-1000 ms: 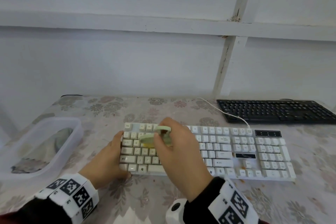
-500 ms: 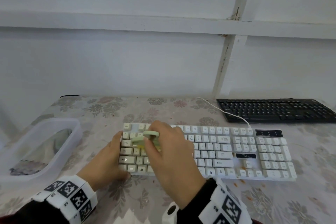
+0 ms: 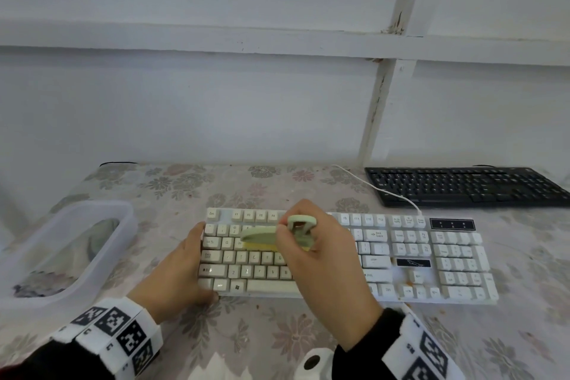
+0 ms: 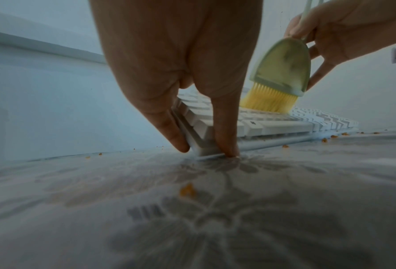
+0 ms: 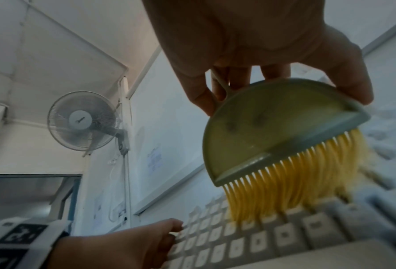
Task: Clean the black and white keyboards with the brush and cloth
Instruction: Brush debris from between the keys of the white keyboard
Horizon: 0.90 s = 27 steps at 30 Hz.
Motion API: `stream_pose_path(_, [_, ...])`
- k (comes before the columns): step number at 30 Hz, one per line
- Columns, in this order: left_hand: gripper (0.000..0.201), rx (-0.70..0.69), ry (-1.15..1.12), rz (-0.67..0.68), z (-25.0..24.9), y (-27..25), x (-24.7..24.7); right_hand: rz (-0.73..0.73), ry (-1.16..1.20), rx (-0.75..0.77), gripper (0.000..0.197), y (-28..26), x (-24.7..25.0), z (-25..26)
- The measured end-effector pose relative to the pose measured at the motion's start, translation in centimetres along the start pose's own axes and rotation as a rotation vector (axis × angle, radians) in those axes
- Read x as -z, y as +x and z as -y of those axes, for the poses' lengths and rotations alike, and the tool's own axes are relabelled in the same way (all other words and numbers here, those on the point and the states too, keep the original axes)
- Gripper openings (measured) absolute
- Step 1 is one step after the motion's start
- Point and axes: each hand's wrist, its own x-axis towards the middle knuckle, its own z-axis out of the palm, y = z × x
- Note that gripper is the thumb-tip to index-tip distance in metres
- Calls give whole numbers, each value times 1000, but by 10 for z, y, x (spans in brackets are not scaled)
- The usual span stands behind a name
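The white keyboard [image 3: 431, 256] lies across the middle of the table. My right hand [image 3: 296, 227] pinches the loop handle of a pale green brush [image 3: 265, 237]. The brush's yellow bristles [image 5: 284, 185] rest on the upper letter rows at the keyboard's left part. My left hand [image 3: 197, 262] presses with straight fingers [image 4: 174, 134] against the keyboard's left end and front corner. The black keyboard [image 3: 462, 187] sits at the back right, untouched. A grey cloth [image 3: 98, 241] lies in a clear plastic tub at the left.
The clear tub [image 3: 123, 210] stands left of the white keyboard. A white cable [image 3: 379, 191] runs from the keyboard's back toward the wall. Orange crumbs [image 4: 187, 190] lie on the flowered tablecloth in front of the keyboard, and some sit near its arrow keys [image 3: 410, 281].
The brush swept left across the keys, then came back to the right and slightly nearer. My left hand stayed on the keyboard's left end.
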Motion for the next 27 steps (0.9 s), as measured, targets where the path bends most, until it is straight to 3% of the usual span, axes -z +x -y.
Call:
stream_pose_path(8, [93,13,-1,0,-5,-2,0,-17,20,-56,20,-6,23,-22])
stream_pose_path(12, [94,12,4,-2,-5,-2,0,-29,-117,-6,17,-11,31,-23])
stream_pose_path(17, [94,11,-1,-8,-7,-2,0,28,-4,19,17,-11,28,-15])
stream_pose_path(24, [95,22,10,2,-7,-2,0,-76,-93,-38,11,-10,41,-29])
stream_pose_path(27, [97,26,16,0,-7,-3,0,-41,-5,-6,13,-12,37,-21])
